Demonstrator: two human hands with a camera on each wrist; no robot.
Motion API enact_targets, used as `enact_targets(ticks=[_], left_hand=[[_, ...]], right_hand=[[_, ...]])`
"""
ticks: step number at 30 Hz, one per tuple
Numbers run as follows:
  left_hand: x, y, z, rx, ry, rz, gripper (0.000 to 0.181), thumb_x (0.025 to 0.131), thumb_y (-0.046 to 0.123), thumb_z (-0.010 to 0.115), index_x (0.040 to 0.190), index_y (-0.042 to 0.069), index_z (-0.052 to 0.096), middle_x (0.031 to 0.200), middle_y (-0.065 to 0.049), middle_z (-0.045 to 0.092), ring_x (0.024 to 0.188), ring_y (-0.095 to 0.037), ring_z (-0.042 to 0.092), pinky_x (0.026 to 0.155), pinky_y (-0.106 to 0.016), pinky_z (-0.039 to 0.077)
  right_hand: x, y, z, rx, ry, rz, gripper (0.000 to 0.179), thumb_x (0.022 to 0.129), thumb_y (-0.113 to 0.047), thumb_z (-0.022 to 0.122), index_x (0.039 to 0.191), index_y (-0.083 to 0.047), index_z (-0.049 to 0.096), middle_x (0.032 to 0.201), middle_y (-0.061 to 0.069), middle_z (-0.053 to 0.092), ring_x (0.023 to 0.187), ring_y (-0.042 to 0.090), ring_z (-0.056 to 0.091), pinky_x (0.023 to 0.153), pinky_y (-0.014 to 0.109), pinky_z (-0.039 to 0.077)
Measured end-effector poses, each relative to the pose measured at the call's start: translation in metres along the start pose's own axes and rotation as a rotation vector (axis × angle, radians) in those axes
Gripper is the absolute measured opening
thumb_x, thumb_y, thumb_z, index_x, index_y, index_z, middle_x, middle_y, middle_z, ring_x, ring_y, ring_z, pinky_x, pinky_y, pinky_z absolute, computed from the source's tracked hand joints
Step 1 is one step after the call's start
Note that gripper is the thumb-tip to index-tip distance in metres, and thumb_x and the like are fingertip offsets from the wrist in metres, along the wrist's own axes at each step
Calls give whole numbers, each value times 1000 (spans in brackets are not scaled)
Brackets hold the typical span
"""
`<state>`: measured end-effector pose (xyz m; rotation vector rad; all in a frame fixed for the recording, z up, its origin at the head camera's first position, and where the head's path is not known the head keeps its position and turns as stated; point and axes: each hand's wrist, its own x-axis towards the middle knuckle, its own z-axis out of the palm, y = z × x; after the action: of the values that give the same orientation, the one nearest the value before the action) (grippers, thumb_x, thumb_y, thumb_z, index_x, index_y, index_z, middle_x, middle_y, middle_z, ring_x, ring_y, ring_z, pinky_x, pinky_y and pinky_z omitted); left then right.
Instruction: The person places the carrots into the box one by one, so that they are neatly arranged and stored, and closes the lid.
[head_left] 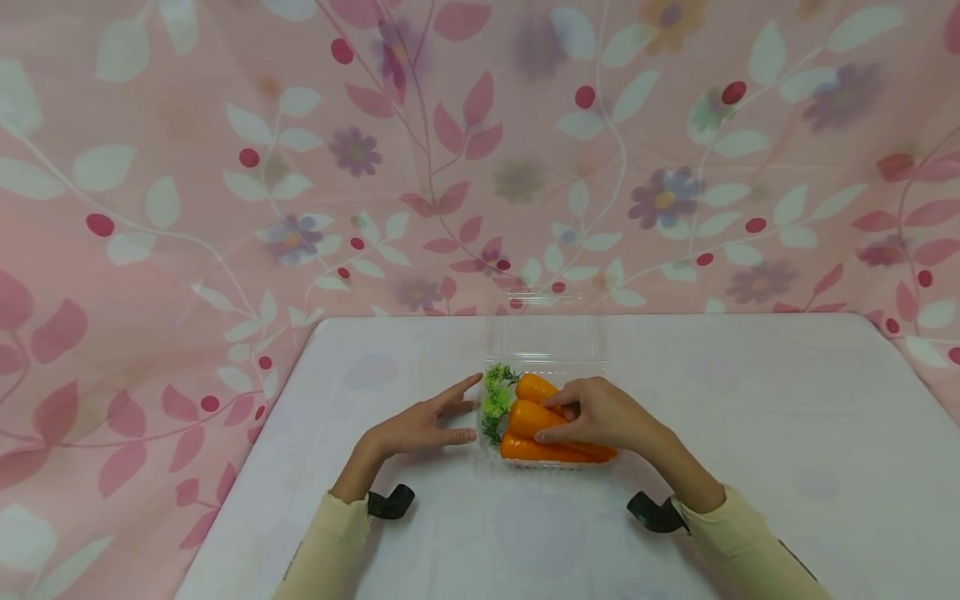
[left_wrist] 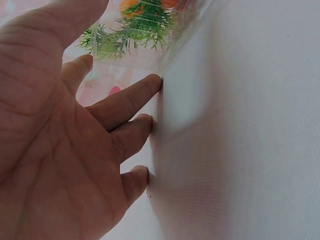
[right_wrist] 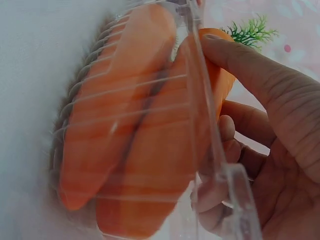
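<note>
A clear plastic box point(head_left: 551, 466) with a hinged lid holds orange carrots with green leafy tops point(head_left: 497, 402). The front carrot point(head_left: 534, 448), middle carrot point(head_left: 528, 418) and back carrot point(head_left: 534, 386) lie side by side, leaves to the left. My right hand point(head_left: 603, 414) reaches in from the right and pinches the middle carrot between thumb and fingers. In the right wrist view the thumb presses on that carrot point(right_wrist: 165, 150) above the box wall. Beside the box's left end, my left hand point(head_left: 422, 425) has its fingers spread, with fingertips against the table.
The box's transparent lid point(head_left: 546, 337) stands raised at the back. A white cloth covers the table point(head_left: 787, 417), whose far edge meets a pink floral curtain point(head_left: 480, 167). Black wrist mounts sit on the left wrist point(head_left: 392, 502) and the right wrist point(head_left: 655, 512).
</note>
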<state>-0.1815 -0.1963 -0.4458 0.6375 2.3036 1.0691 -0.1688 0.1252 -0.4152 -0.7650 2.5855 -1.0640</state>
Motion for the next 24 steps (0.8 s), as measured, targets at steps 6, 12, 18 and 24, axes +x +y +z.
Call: enact_targets(ticks=[6, 12, 18, 24], left_hand=[[1, 0, 0, -6, -3, -4, 83, 92, 43, 69, 155, 49, 15, 151, -2, 42, 140, -21, 37, 110, -58, 30], [0, -1, 0, -11, 0, -10, 84, 92, 44, 69, 155, 48, 15, 151, -3, 43, 140, -23, 37, 109, -58, 31], [1, -1, 0, 0, 0, -9, 83, 92, 44, 69, 155, 48, 15, 151, -2, 43, 140, -21, 37, 110, -58, 30], [1, -2, 0, 7, 0, -4, 84, 92, 44, 69, 156, 47, 14, 151, -1, 42, 140, -21, 37, 110, -57, 30]], right_hand=[[1, -1, 1, -29, -17, -10, 45, 76, -47, 84, 106, -14, 78, 64, -5, 44, 59, 12, 42, 53, 24, 31], [1, -2, 1, -42, -23, -8, 47, 76, -47, 83, 109, -13, 78, 64, -4, 44, 59, 12, 41, 53, 24, 31], [1, -2, 0, -60, -29, -6, 48, 76, -49, 82, 110, -16, 77, 64, -5, 44, 59, 11, 41, 54, 25, 31], [-2, -3, -6, -45, -22, 20, 45, 76, -53, 81, 107, -20, 77, 60, -5, 41, 55, 12, 38, 51, 26, 28]])
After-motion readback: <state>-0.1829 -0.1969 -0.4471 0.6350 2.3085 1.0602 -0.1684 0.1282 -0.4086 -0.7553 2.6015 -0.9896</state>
